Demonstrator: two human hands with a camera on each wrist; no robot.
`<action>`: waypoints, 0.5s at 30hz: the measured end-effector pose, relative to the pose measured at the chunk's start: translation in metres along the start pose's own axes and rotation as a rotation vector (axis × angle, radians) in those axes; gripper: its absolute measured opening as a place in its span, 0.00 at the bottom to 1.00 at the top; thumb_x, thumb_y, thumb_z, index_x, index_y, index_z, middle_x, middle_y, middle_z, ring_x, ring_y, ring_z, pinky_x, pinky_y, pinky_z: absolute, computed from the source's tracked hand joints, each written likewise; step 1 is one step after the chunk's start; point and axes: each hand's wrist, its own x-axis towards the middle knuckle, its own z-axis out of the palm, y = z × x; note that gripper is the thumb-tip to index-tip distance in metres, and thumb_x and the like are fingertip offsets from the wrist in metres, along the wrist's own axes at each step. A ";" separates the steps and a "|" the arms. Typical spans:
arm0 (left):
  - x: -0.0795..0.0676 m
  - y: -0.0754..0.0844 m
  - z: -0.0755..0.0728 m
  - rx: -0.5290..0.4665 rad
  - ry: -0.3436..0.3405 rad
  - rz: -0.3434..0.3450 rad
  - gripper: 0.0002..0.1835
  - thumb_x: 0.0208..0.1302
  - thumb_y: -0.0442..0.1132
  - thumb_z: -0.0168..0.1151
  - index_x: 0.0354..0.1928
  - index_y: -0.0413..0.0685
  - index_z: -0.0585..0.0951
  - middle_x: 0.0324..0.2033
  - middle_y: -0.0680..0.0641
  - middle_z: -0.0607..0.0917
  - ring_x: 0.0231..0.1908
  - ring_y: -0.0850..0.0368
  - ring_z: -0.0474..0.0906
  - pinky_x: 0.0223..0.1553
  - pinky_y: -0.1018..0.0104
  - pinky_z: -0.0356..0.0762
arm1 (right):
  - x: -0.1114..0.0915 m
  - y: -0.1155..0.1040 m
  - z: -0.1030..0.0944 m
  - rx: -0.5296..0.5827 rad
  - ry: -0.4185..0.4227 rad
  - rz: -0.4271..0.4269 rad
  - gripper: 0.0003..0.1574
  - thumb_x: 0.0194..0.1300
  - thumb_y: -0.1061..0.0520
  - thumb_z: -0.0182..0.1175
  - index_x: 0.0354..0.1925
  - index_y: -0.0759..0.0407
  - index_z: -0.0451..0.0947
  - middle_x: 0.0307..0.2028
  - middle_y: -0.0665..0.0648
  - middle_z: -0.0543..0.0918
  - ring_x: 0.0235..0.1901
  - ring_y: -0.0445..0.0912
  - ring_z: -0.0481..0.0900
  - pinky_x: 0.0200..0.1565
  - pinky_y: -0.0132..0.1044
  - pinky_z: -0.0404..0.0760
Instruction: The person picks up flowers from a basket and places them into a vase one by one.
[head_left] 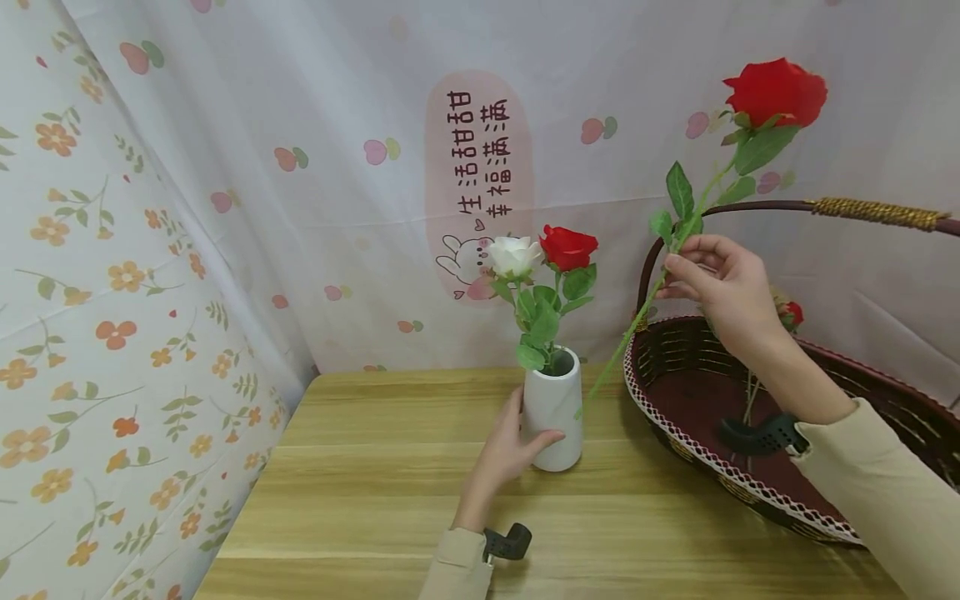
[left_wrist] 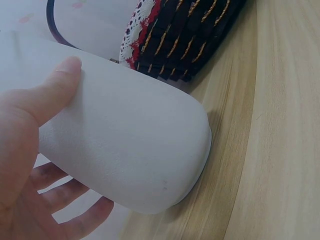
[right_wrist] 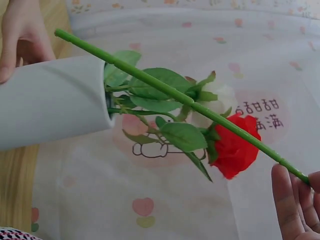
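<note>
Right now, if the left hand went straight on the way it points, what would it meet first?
The white vase, which the left hand grips; beyond it, probably the printed curtain, though depth is unclear.

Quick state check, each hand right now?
Left hand: holding the white vase.
Right hand: pinching a red rose by its stem.

Chinese lettering (head_left: 496, 147), 生活 with repeated 甜, 幸福满满, on a pink patch (head_left: 521, 167), white curtain (head_left: 330, 92)
</note>
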 end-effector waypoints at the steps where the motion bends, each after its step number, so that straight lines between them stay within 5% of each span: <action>1: 0.000 0.000 0.000 0.002 0.002 0.002 0.47 0.49 0.62 0.64 0.68 0.56 0.55 0.61 0.54 0.65 0.59 0.60 0.63 0.57 0.58 0.65 | 0.003 -0.001 0.001 0.020 0.008 -0.009 0.18 0.59 0.66 0.59 0.45 0.73 0.66 0.33 0.62 0.74 0.28 0.48 0.79 0.32 0.39 0.81; 15: 0.000 0.001 -0.001 0.018 0.003 -0.013 0.48 0.49 0.63 0.63 0.68 0.55 0.54 0.62 0.54 0.64 0.59 0.61 0.62 0.57 0.59 0.64 | 0.023 0.005 0.007 0.185 0.127 -0.115 0.13 0.58 0.71 0.58 0.41 0.74 0.66 0.30 0.62 0.75 0.28 0.49 0.78 0.32 0.41 0.81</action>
